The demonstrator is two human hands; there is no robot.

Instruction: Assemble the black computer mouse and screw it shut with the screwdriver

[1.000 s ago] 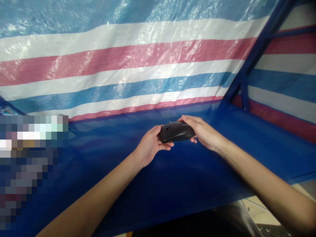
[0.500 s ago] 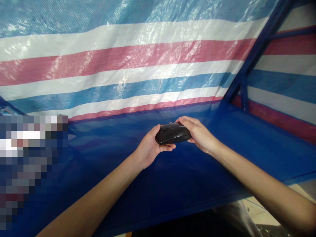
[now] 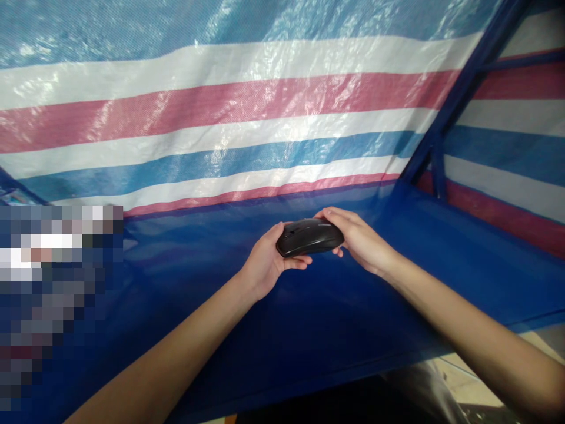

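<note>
A glossy black computer mouse [image 3: 311, 238] is held between my two hands, above the blue table surface. My left hand [image 3: 266, 265] grips its left end, thumb at the near-left edge and fingers reaching underneath. At the other end, my right hand [image 3: 355, 238] closes round the mouse with the thumb and a finger along its top right edge; other fingertips show below it. The underside of the mouse and the fingers beneath are mostly hidden.
A blue sheet-covered table [image 3: 331, 330] lies under the hands. Behind it hangs a striped plastic tarp [image 3: 247, 100], with a dark blue frame post [image 3: 441, 118] at the right. A pixelated patch covers the left side.
Both hands and the mouse have barely shifted. Something small and light that showed at the mouse's far edge is now out of sight.
</note>
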